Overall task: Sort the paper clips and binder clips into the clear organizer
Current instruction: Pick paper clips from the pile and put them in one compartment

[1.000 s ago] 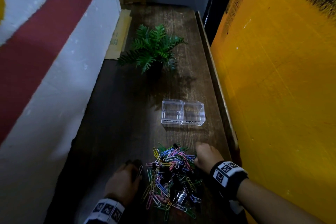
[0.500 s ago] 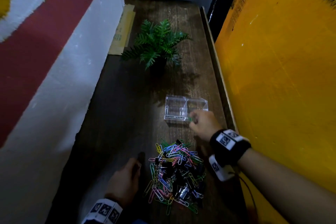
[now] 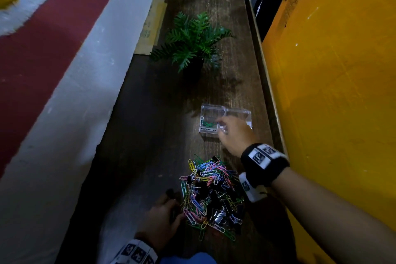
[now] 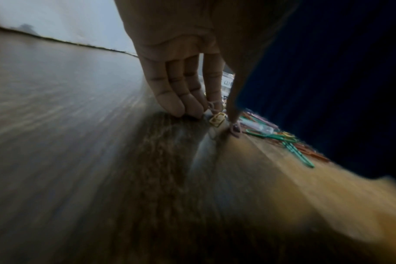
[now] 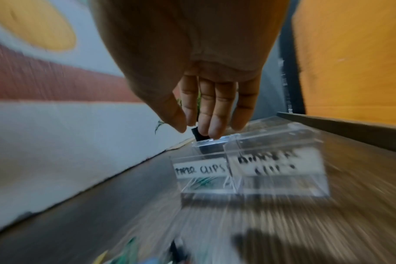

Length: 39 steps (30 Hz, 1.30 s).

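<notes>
A clear two-compartment organizer [image 3: 237, 111] stands on the wooden table, labelled "PAPER CLIPS" on the left [image 5: 201, 169]; the right label is blurred. Green paper clips [image 3: 208, 123] lie in the left compartment. My right hand [image 3: 222, 126] hovers over the organizer's front, fingers straight and holding nothing [image 5: 206, 128]. A mixed pile of coloured paper clips and black binder clips [image 3: 212, 193] lies nearer to me. My left hand [image 3: 165, 212] is at the pile's left edge, fingertips down on the table, index and thumb pinching a yellow paper clip [image 4: 217, 120].
A small potted fern [image 3: 192, 43] stands beyond the organizer. A white and red wall [image 3: 64, 92] runs along the left, an orange board [image 3: 332, 92] along the right behind a raised wooden edge [image 3: 257, 49]. Flat cardboard [image 3: 151, 25] leans at the far left.
My right hand went from the pile's right side forward to the organizer with a green clip, which now lies in the left compartment. The left hand stayed at the pile's edge.
</notes>
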Motion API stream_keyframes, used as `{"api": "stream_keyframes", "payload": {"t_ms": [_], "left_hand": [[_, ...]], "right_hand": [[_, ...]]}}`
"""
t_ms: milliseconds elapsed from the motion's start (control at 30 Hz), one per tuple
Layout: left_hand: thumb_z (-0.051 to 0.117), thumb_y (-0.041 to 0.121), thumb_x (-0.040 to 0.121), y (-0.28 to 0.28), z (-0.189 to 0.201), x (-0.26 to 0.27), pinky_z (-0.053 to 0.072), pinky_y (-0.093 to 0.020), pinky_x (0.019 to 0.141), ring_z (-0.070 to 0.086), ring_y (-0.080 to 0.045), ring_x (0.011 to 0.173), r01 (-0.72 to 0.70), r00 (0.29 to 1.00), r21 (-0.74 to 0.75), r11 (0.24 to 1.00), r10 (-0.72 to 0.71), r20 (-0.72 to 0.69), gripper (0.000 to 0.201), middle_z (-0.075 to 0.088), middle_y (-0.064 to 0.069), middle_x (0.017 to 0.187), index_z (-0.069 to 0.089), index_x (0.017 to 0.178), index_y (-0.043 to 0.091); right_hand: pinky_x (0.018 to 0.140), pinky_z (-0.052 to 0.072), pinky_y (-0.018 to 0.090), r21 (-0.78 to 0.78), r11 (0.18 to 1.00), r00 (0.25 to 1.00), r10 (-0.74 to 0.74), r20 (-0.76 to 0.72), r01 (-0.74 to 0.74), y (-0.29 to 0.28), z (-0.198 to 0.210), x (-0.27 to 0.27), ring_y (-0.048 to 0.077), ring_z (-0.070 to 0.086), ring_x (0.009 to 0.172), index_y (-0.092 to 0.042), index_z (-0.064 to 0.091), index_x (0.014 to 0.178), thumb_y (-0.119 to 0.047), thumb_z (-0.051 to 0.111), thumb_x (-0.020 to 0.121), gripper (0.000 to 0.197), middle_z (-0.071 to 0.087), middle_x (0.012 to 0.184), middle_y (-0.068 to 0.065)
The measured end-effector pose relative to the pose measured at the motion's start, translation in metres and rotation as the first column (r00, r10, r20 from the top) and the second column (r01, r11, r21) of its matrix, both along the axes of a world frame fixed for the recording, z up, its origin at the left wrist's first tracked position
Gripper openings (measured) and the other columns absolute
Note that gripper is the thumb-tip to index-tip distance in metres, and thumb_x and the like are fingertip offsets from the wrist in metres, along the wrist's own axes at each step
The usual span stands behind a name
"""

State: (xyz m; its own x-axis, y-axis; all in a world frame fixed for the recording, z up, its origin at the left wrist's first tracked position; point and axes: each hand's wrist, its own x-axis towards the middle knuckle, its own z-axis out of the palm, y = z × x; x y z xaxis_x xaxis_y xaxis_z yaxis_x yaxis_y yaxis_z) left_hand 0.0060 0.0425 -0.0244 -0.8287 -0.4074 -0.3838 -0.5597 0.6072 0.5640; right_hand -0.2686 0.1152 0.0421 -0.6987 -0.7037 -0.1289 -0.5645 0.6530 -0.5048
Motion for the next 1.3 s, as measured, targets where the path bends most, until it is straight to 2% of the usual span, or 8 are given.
{"api": "stream_keyframes", "payload": {"t_ms": [133,233,333,633,867,967,1133,1300], "left_hand": [[0.057,0.041,0.087,-0.002,0.000,0.000,0.044,-0.024,0.075,0.062,-0.014,0.091,0.008,1.000,-0.027,1.000,-0.008,0.005,0.018,0.057,0.008,0.111,0.065,0.099,0.029],[0.054,0.041,0.088,-0.006,-0.002,0.004,0.048,-0.026,0.076,0.062,-0.013,0.089,0.024,1.000,-0.032,0.999,-0.024,0.006,0.017,0.058,0.007,0.109,0.065,0.097,0.031],[0.053,0.042,0.089,-0.008,-0.002,0.007,0.047,-0.025,0.079,0.061,-0.012,0.093,0.049,0.998,-0.048,0.998,-0.048,0.037,0.019,0.056,0.009,0.113,0.064,0.102,0.032],[0.050,0.041,0.089,-0.006,0.006,0.007,0.046,-0.027,0.080,0.061,-0.014,0.097,0.039,0.995,-0.109,0.993,-0.029,0.092,0.018,0.055,0.008,0.116,0.061,0.100,0.030],[0.056,0.041,0.084,-0.011,0.010,0.012,0.047,-0.025,0.076,0.063,-0.014,0.094,-0.015,0.987,-0.089,0.996,0.029,0.160,0.011,0.064,0.004,0.106,0.049,0.082,0.033],[0.058,0.041,0.083,-0.013,0.012,0.011,0.047,-0.024,0.075,0.064,-0.014,0.093,-0.037,0.976,-0.078,0.996,0.053,0.209,0.011,0.068,0.002,0.103,0.050,0.082,0.033],[0.060,0.035,0.083,-0.015,0.011,0.010,0.048,-0.025,0.077,0.065,-0.016,0.093,-0.067,0.977,-0.072,0.995,0.081,0.199,0.019,0.070,-0.001,0.102,0.061,0.100,0.026],[0.062,0.032,0.083,-0.020,0.013,0.007,0.048,-0.024,0.077,0.066,-0.016,0.092,-0.106,0.984,-0.082,0.991,0.116,0.137,0.026,0.071,0.000,0.102,0.058,0.109,0.031]], "right_hand": [[0.082,0.049,0.025,-0.051,0.990,0.990,-0.131,0.046,0.133,0.059,-0.015,0.020,0.011,0.059,0.091,-0.019,0.066,0.109,-0.016,0.059,0.089,0.021,0.065,0.102,-0.005],[0.082,0.051,0.030,0.035,0.979,0.977,-0.201,0.075,0.199,0.097,-0.034,0.027,0.013,0.062,0.090,-0.020,0.070,0.099,-0.016,0.060,0.088,0.016,0.068,0.098,-0.004],[0.082,0.051,0.031,0.145,0.977,0.984,-0.166,0.067,0.155,0.116,-0.047,0.033,0.016,0.063,0.089,-0.023,0.070,0.095,-0.020,0.061,0.086,0.013,0.068,0.095,-0.004],[0.076,0.045,0.025,0.296,0.954,0.996,-0.070,0.054,0.051,0.108,-0.047,0.049,0.015,0.058,0.090,-0.026,0.067,0.096,-0.032,0.062,0.086,0.013,0.059,0.096,-0.006],[0.065,0.047,0.028,0.413,0.909,0.984,-0.124,0.129,0.061,0.102,-0.046,0.044,0.023,0.062,0.073,-0.018,0.056,0.068,-0.019,0.055,0.083,0.015,0.063,0.079,0.003],[0.068,0.047,0.028,0.387,0.920,0.982,-0.128,0.141,0.065,0.102,-0.044,0.043,0.020,0.060,0.076,-0.021,0.054,0.073,-0.015,0.058,0.082,0.012,0.062,0.082,0.001],[0.074,0.046,0.029,0.297,0.955,0.994,-0.049,0.100,0.017,0.098,-0.042,0.045,0.017,0.054,0.083,-0.022,0.051,0.087,-0.015,0.063,0.082,0.015,0.055,0.091,-0.003],[0.073,0.052,0.032,0.277,0.956,0.973,-0.151,0.173,0.099,0.094,-0.045,0.045,0.023,0.061,0.077,-0.022,0.054,0.085,-0.003,0.054,0.080,0.020,0.062,0.083,0.004]]}}
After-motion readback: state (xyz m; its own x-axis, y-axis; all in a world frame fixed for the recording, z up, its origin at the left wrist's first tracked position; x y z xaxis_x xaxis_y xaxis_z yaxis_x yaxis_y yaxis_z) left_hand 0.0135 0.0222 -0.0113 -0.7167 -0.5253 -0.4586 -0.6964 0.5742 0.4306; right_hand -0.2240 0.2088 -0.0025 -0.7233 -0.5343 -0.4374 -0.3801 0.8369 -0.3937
